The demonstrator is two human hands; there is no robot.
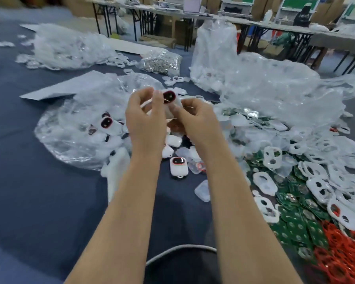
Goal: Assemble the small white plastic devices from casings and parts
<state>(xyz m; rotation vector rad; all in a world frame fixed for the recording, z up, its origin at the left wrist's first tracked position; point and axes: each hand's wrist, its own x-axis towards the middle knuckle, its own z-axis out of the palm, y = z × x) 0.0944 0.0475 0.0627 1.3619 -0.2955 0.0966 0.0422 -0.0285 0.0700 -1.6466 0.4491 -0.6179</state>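
Device (169, 96) is held above the table (29, 191), centre of frame, between both hands. Its dark, red-rimmed oval face is turned towards the camera. The long axis runs roughly up-down in the frame, with the top leaning slightly right.

The left hand (146, 119) lies left of the device, its fingers curled and its fingertips pinching the upper left edge. The right hand (195, 117) lies lower right, its thumb laid against the white body and its fingers curled behind. What sits behind the device cannot be told. Both forearms are raised and converge from the bottom of the frame.

Judgement: the two hands are about equally near, and the next press or seating is likely made along the short axis, thumb against fingers.

Loose casings (324, 187) and green boards (295, 220) lie at lower right, nearer the right hand.
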